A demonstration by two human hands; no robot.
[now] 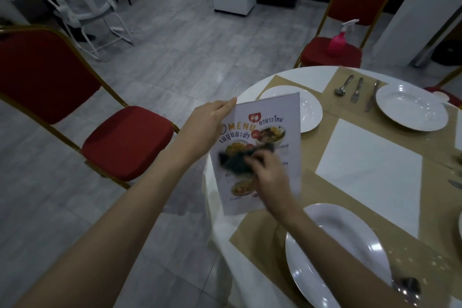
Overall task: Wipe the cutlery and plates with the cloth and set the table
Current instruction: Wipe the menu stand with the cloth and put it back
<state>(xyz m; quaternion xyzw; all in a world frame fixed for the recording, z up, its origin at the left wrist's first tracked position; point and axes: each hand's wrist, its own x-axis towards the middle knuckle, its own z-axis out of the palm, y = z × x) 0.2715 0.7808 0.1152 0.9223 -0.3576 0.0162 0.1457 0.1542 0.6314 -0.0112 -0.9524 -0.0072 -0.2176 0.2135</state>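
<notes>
Wiping a laminated menu card (pixel 262 137) is what the person is doing at this moment: the left hand (pixel 210 122) is pinching the card's upper left edge, fingers (pixel 228 105) curled round it, and is holding it tilted above the table (pixel 252 85) edge. The right hand (pixel 268 172) is pressing a dark cloth (pixel 233 160) against the card's face, fingers bunched round the cloth, which is blurring with motion. Three white plates are already sitting on tan placemats: a near plate (pixel 332 252), a plate behind the card (pixel 310 112) and a far plate (pixel 412 107), with cutlery (pixel 356 90) lying just beside the far one. A pink spray bottle (pixel 337 40) is standing on a red chair (pixel 350 7) beyond the table.

The risk, as I judge it, is the card: held by one edge only, it could be bending or slipping under the rubbing and dropping onto the near plate. The right forearm is also passing over that plate and could be smudging it.
</notes>
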